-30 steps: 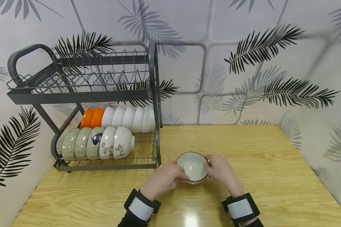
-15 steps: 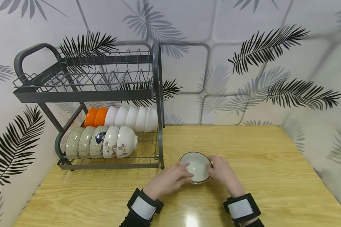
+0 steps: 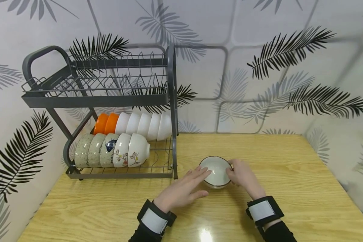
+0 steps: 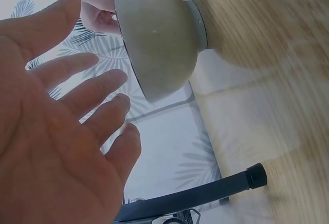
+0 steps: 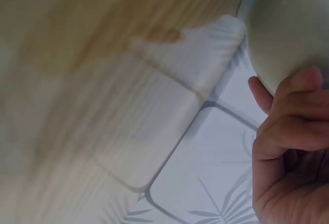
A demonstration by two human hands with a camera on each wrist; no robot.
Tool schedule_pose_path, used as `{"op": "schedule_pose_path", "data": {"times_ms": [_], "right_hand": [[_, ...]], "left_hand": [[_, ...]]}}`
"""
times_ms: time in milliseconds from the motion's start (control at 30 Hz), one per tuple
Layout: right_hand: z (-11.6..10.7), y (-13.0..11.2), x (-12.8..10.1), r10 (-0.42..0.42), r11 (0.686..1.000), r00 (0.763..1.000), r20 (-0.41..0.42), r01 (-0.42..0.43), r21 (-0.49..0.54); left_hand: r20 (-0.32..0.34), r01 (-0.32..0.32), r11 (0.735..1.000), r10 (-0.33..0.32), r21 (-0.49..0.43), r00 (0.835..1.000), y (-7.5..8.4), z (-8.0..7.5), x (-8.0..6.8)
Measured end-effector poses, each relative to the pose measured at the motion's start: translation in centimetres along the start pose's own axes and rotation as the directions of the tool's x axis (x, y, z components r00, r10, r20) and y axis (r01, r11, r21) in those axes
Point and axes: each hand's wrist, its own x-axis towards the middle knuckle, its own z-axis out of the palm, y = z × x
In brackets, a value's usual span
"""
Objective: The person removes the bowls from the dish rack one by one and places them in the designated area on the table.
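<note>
**Bowl held by one hand beside the rack**

A small white bowl [image 3: 216, 171] with a dark rim is seen low over the wooden worktop [image 3: 290, 174], just right of the grey two-tier dish rack [image 3: 109, 101]; the left wrist view suggests it is tilted and lifted rather than resting flat. It is gripped at its right rim by the right hand [image 3: 245, 176], whose fingers are curled round the edge. The left hand [image 3: 181, 191] is spread with straight fingers and holds nothing; its fingertips lie just beside the bowl's left rim, and contact cannot be confirmed.

The step in hand is judged to be a one-handed carry of the bowl. On the rack's lower tier a front row of patterned bowls [image 3: 112, 154] and a back row of orange and white bowls [image 3: 136, 123] are stood on edge, with bare wire left at the right end of the front row. The next move is judged to call for a firm rim grip, a turn of the bowl onto its edge, and clearance past the rack's front post [image 3: 173, 111].
</note>
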Motion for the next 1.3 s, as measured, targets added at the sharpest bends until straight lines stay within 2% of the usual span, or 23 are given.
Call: {"op": "schedule_pose_path", "data": {"times_ms": [200,567,800,1000,1100,1167,1233,1300], "right_hand": [[-0.6,0.6,1.7,0.004,1.0,1.0,0.007,-0.004,-0.024],[-1.3,1.8,4.7,-0.012,0.99,0.998,-0.055,0.004,-0.141],[-1.5,2.0,5.5,0.008,0.989,0.999,-0.047,-0.015,-0.148],[-1.4,2.0,5.4,0.005,0.99,0.998,-0.069,-0.015,-0.138],[-1.3,1.9,5.0,-0.002,0.991,0.994,-0.108,-0.013,-0.132],[-1.2,1.6,4.4,-0.008,0.992,0.989,-0.145,-0.01,-0.127],[-1.1,1.3,3.7,-0.012,0.993,0.984,-0.18,-0.009,-0.114],[-1.1,0.8,2.8,-0.012,0.996,0.977,-0.211,-0.007,-0.089]], "left_hand": [[-0.011,0.011,0.999,-0.011,0.031,1.0,0.0,-0.1,-0.1],[-0.025,-0.01,1.0,0.011,0.021,1.0,0.0,-0.1,-0.1],[-0.009,0.008,1.0,-0.008,0.014,1.0,0.2,-0.1,-0.1],[-0.019,-0.01,0.999,0.011,0.047,1.0,0.3,-0.1,0.2],[-0.071,-0.015,0.997,0.021,0.078,0.997,0.6,-0.2,0.4],[-0.133,-0.012,0.997,0.022,0.076,0.991,0.9,-0.3,0.4],[-0.212,-0.008,0.999,0.019,0.052,0.977,1.2,-0.6,0.3],[-0.295,-0.012,1.0,0.014,0.008,0.955,1.4,-0.8,0.0]]}}
